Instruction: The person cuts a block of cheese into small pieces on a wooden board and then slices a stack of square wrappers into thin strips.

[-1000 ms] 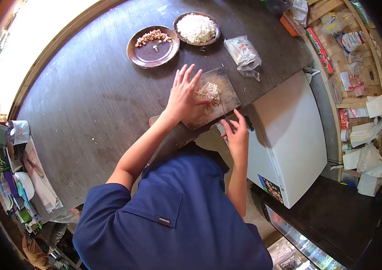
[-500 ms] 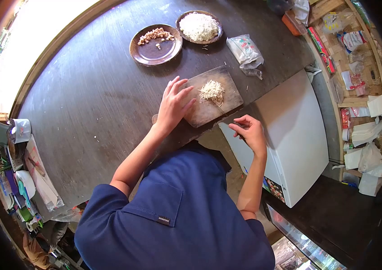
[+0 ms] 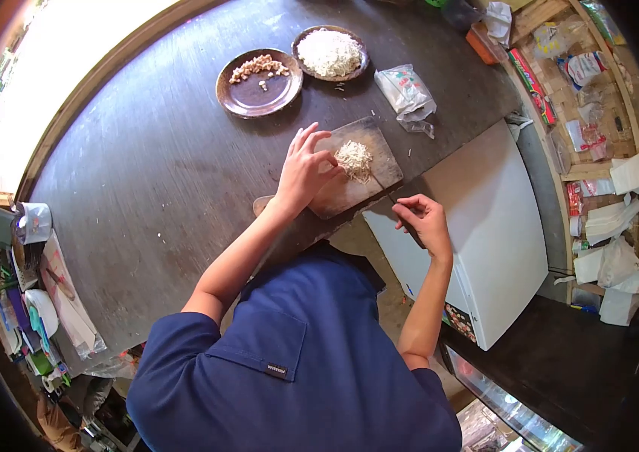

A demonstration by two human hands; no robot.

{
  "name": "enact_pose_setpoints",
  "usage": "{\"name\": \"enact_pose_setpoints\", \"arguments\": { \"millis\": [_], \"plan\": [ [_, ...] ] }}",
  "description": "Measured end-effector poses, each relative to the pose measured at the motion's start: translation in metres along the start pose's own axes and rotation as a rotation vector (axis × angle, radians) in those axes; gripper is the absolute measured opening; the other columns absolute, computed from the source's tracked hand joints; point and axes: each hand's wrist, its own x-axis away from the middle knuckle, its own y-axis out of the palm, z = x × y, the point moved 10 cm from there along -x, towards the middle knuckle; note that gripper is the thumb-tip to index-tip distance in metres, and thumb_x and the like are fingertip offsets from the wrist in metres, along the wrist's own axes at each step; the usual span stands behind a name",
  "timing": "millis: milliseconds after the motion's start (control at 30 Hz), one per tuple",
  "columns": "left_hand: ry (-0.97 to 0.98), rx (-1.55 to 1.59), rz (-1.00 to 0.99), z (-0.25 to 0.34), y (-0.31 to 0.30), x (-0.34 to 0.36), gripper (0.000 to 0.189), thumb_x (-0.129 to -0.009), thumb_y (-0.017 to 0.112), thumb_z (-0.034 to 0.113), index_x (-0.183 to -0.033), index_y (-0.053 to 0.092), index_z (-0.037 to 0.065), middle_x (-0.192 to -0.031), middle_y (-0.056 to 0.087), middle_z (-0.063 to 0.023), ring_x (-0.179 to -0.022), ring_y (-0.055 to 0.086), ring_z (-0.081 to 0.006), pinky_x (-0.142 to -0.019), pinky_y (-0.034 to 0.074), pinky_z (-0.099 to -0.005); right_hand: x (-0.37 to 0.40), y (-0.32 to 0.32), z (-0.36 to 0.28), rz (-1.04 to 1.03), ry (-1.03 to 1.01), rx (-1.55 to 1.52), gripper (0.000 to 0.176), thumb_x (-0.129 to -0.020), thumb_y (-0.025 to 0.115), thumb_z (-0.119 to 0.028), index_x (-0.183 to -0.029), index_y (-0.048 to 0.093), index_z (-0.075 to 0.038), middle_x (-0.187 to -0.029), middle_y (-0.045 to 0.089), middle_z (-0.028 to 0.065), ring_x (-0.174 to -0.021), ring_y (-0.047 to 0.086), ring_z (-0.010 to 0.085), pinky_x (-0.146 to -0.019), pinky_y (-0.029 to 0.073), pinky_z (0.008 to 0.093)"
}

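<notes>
A wooden cutting board (image 3: 373,135) lies at the table's near edge with a small pile of pale, thin shreds (image 3: 354,160) on it. My left hand (image 3: 306,172) rests over the board's left side, fingers bent and apart, its thumb side at the edge of the pile. Off the board's near right corner, my right hand (image 3: 425,221) is closed round the dark handle of a knife (image 3: 414,236). The thin blade points toward the board, and is hard to make out against the dark table edge.
Behind the board stand a brown plate of small chunks (image 3: 261,104) and a bowl heaped with pale shreds (image 3: 330,53). A white plastic packet (image 3: 406,92) lies to their right. A white cabinet or fridge (image 3: 477,233) stands beside the table; papers and bags hang on the right wall.
My left hand has moved right, its fingers bending in against the pile. My right hand has shifted slightly right and down with the knife, drawing the blade away from the shreds.
</notes>
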Motion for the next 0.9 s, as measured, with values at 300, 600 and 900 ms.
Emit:
{"name": "enact_pose_setpoints", "arguments": {
  "millis": [300, 600, 900],
  "plan": [
    [-0.045, -0.239, -0.044, 0.012, 0.013, 0.013, 0.08, -0.08, 0.088, 0.051, -0.144, 0.063, 0.009, -0.155, 0.053, -0.0128, -0.152, 0.041, -0.0362, -0.128, 0.03, -0.0557, 0.016, 0.011, 0.029, 0.325, 0.019, -0.107, 0.035, -0.093, 0.087, -0.019, -0.113, 0.071, 0.004, -0.099, 0.076, 0.0088, -0.071, 0.072, 0.0118, -0.06, 0.054, 0.0256],
    [0.043, -0.098, -0.03, 0.049, 0.026, -0.013, 0.067, -0.085, 0.087, 0.037, -0.143, 0.066, 0.012, -0.16, 0.048, -0.0142, -0.153, 0.039, -0.0367, -0.129, 0.028, -0.0563, 0.028, 0.018, 0.037, 0.374, -0.05, -0.328, 0.032, -0.091, 0.087, -0.012, -0.111, 0.068, 0.005, -0.096, 0.076, 0.0099, -0.071, 0.07, 0.0106, -0.064, 0.056, 0.0263],
    [0.402, -0.315, -0.04, 0.098, 0.128, -0.132, 0.022, -0.094, 0.074, 0.024, -0.109, 0.08, 0.01, -0.157, 0.052, -0.0156, -0.155, 0.037, -0.0372, -0.13, 0.026, -0.0546, 0.02, -0.005, 0.062, 0.497, -0.033, -0.379, 0.029, -0.107, 0.07, -0.029, -0.119, 0.066, -0.003, -0.1, 0.077, 0.0047, -0.067, 0.067, 0.0101, -0.058, 0.049, 0.0245]
  ]
}}
